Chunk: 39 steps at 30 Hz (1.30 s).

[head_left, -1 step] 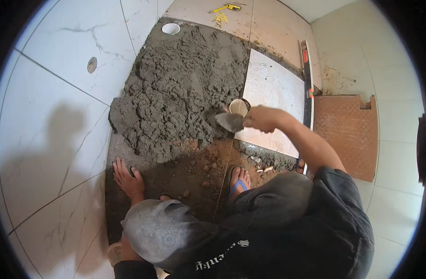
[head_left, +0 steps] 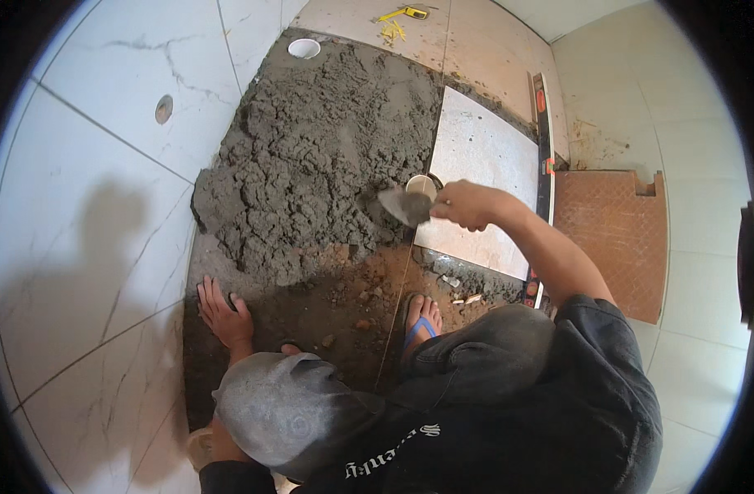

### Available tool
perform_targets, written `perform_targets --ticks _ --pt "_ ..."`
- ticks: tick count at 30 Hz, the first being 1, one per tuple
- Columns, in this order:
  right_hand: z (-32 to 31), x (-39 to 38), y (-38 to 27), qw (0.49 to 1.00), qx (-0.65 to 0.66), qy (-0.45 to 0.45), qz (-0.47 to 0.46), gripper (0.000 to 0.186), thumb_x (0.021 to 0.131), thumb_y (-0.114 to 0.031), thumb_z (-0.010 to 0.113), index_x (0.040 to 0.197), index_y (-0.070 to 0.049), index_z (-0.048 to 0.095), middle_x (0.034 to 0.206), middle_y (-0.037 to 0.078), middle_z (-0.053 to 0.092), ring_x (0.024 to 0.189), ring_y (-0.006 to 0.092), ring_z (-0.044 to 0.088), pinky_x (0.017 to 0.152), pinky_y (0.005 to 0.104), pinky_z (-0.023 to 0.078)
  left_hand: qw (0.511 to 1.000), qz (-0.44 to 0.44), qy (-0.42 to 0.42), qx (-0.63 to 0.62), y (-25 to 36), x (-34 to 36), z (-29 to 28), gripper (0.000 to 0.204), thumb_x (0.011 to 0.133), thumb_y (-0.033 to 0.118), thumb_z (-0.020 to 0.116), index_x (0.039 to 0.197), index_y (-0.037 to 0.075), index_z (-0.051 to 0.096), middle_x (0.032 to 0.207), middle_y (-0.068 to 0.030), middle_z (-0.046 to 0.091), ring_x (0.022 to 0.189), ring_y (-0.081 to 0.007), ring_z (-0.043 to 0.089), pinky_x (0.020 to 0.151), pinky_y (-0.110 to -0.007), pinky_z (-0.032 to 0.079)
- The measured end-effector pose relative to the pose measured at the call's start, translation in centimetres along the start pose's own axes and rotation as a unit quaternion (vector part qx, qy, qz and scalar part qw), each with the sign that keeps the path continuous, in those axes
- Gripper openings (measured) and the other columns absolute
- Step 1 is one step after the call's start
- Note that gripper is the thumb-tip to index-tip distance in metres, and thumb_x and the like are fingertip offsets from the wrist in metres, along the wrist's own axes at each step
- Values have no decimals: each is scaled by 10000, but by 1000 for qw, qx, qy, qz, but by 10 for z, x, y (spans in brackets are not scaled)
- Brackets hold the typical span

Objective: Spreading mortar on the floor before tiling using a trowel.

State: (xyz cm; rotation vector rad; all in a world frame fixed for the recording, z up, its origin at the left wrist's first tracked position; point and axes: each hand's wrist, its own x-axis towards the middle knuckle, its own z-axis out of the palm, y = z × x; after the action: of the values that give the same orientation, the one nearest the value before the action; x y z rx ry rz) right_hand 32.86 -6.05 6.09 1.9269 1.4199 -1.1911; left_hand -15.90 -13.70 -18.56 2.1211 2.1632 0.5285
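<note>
My right hand [head_left: 467, 205] grips the handle of a pointed trowel [head_left: 404, 209]. Its mortar-smeared blade is held at the right edge of a rough grey mortar bed [head_left: 319, 140], overlapping the near rim of a round pale pipe [head_left: 421, 184]. That pipe stands beside a light, dusty floor tile [head_left: 488, 169], near the tile's left edge. My left hand [head_left: 223, 316] rests palm down with fingers stretched out on the ground by the left wall, just on the near side of the mortar.
A long spirit level [head_left: 545, 140] lies along the tile's right side. Beyond it leans or lies a brown tile [head_left: 612, 239] with a notch. A white pipe opening [head_left: 304, 48], yellow tape measure [head_left: 416, 13] and small yellow pieces [head_left: 393, 31] are far off. My flip-flopped foot [head_left: 422, 319] is near a string.
The trowel blade has shifted slightly up and left, now covering part of the pipe's near rim. My left hand stays in place.
</note>
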Motion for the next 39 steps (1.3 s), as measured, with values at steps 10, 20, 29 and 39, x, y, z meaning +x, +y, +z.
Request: perform_targets --ticks 10,20,29,39 --pt "24 -4 -7 995 -84 -8 57 503 994 -363 541 784 79 660 661 165 691 542 267 677 554 400 576 999 -26 -20 -14 3 6 0 546 948 209 548 1479 118 457 1628 -27 363 1534 -258 269 1235 -528 228" --pt "-30 -46 -28 964 -196 168 -69 386 943 -340 568 1147 -15 535 947 303 693 956 496 669 872 571 524 992 -43 45 -111 -4 9 -6 440 935 224 555 1351 80 580 1476 -99 543 1431 -300 427 1191 -522 276" --pt "84 -47 69 930 333 106 112 410 989 -397 587 1079 1 544 730 105 591 480 188 538 396 345 418 717 254 -501 -413 191 -38 0 344 874 350 722 1014 36 710 968 -194 719 883 -404 692 799 -495 555" --pt "139 -59 67 979 137 153 9 382 1029 -363 565 1154 -3 581 704 151 632 604 251 651 518 401 503 675 238 -573 -400 251 -60 51 375 839 379 658 887 16 741 877 -205 721 838 -398 694 775 -471 552"
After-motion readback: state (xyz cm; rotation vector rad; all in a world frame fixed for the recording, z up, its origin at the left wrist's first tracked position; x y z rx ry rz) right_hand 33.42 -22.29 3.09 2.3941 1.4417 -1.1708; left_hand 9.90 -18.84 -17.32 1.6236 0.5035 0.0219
